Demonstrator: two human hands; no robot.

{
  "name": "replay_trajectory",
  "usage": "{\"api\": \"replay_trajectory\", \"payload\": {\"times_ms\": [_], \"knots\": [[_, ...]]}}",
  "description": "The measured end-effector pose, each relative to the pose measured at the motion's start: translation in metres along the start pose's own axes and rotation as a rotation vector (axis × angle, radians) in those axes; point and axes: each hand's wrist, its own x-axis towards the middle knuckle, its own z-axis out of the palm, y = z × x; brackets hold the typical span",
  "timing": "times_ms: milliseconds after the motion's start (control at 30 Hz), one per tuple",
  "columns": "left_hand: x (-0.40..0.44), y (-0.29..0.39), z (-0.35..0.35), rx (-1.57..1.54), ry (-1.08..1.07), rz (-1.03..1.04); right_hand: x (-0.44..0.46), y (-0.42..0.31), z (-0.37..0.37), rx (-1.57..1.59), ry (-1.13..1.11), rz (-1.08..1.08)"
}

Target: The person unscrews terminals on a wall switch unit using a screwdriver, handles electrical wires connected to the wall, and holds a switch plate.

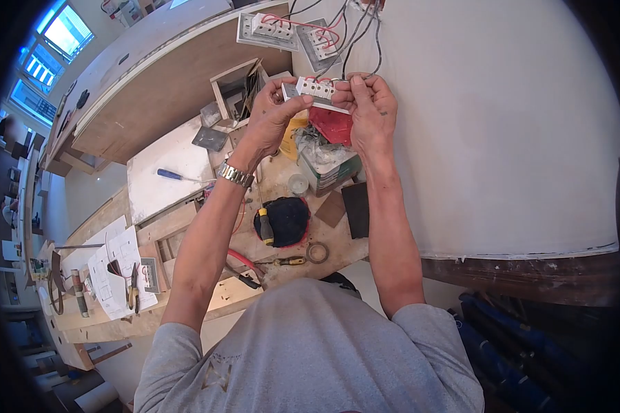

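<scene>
My left hand [275,113] grips a white electrical switch panel [317,89] by its left end, thumb in front, with the wired back facing up. At the panel's right end, my right hand [368,103] is closed, thumb against fingers, on a black wire [351,51] that comes down from the wall. My fingers hide the wire's tip. Two more wired panels hang just above: a left one [267,32] with red wires across it and a right one [320,45] joined to it by red and black wires.
Below my hands, the wooden bench [282,268] carries a green-and-white box [327,168], a dark cloth pad [289,221], a roll of tape [317,252], a blue-handled screwdriver [170,174], pliers [133,289] and paper drawings [110,265]. A white wall panel [496,138] stands at right.
</scene>
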Motion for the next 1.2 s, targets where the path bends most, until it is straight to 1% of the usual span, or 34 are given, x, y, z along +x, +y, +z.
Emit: {"api": "replay_trajectory", "payload": {"times_ms": [67, 133, 200, 233, 267, 300, 333, 367, 400, 433, 467, 500, 533, 567, 600, 633, 667, 700, 767, 800, 833, 900, 933, 1000, 1033, 1100, 1167, 1200], "knots": [[0.002, 0.000, 0.002, 0.022, 0.003, 0.006, 0.000, -0.003, -0.003, -0.128, 0.020, -0.003], [0.001, -0.002, 0.004, 0.041, 0.015, 0.004, 0.001, -0.010, -0.004, -0.169, -0.004, 0.000], [0.001, -0.002, 0.002, 0.170, 0.023, 0.046, -0.005, -0.017, -0.008, -0.212, -0.037, 0.028], [0.003, -0.003, -0.001, 0.173, 0.047, 0.027, -0.013, -0.027, -0.002, -0.331, 0.019, -0.016], [0.007, -0.004, -0.005, 0.203, 0.057, 0.055, -0.023, -0.029, 0.004, -0.443, 0.067, -0.054], [0.004, -0.005, -0.010, 0.237, 0.073, 0.080, -0.039, -0.025, 0.008, -0.430, 0.049, -0.011], [0.000, -0.001, -0.011, 0.247, 0.113, 0.065, -0.056, -0.023, 0.012, -0.484, 0.103, -0.158], [-0.001, 0.007, -0.008, 0.242, 0.096, 0.078, -0.073, -0.022, 0.015, -0.533, 0.155, -0.315], [0.000, 0.011, -0.007, 0.237, 0.075, 0.094, -0.099, -0.009, 0.011, -0.628, 0.062, -0.251], [0.004, 0.010, -0.010, 0.246, 0.105, 0.094, -0.127, 0.008, 0.003, -0.721, -0.033, -0.194], [0.009, 0.008, -0.013, 0.302, 0.096, 0.119, -0.156, 0.019, 0.010, -0.730, -0.176, -0.043], [0.007, 0.007, -0.018, 0.357, 0.081, 0.138, -0.179, 0.037, 0.015, -0.792, -0.365, 0.025], [0.001, 0.011, -0.016, 0.362, 0.097, 0.129, -0.205, 0.068, 0.009, -0.796, -0.571, 0.000], [-0.003, 0.019, -0.010, 0.267, 0.052, 0.085, -0.224, 0.096, 0.004, -0.797, -0.767, -0.034], [-0.004, 0.024, -0.005, 0.169, 0.000, 0.045, -0.230, 0.109, 0.007, -0.796, -0.765, -0.035], [-0.004, 0.022, -0.006, 0.167, -0.003, 0.046, -0.234, 0.117, 0.011, -0.957, -0.791, -0.092], [-0.004, 0.021, -0.009, 0.255, 0.027, 0.049, -0.236, 0.124, 0.013, -1.122, -0.811, -0.156], [-0.002, 0.021, -0.011, 0.343, 0.053, 0.058, -0.236, 0.131, 0.013, -1.132, -0.801, -0.168], [-0.003, 0.020, -0.010, 0.333, 0.046, 0.064, -0.225, 0.142, 0.014, -1.296, -0.828, 0.066], [-0.005, 0.019, -0.007, 0.321, 0.061, 0.046, -0.221, 0.147, 0.019, -1.304, -0.886, 0.291], [-0.006, 0.019, -0.003, 0.316, 0.028, 0.063, -0.220, 0.153, 0.022, -1.322, -0.852, 0.275], [-0.009, 0.018, 0.003, 0.149, 0.046, 0.003, -0.227, 0.165, 0.019, -1.285, -0.796, 0.314], [-0.009, 0.018, 0.005, 0.147, 0.022, 0.007, -0.230, 0.170, 0.011, -1.294, -0.771, 0.307], [-0.008, 0.017, 0.006, 0.084, 0.036, -0.016, -0.235, 0.176, -0.002, -0.979, -0.521, 0.233], [-0.004, 0.015, 0.004, 0.083, 0.022, -0.015, -0.234, 0.163, -0.008, -0.983, -0.508, 0.227], [0.001, 0.012, -0.002, 0.092, 0.008, 0.001, -0.226, 0.104, -0.027, -0.476, -0.383, 0.774], [0.005, 0.012, -0.006, 0.112, -0.013, 0.007, -0.231, 0.051, -0.056, -0.338, -0.359, 0.633], [0.008, 0.012, -0.008, 0.122, -0.021, 0.015, -0.236, 0.028, -0.076, -0.315, -0.316, 0.622]]}}
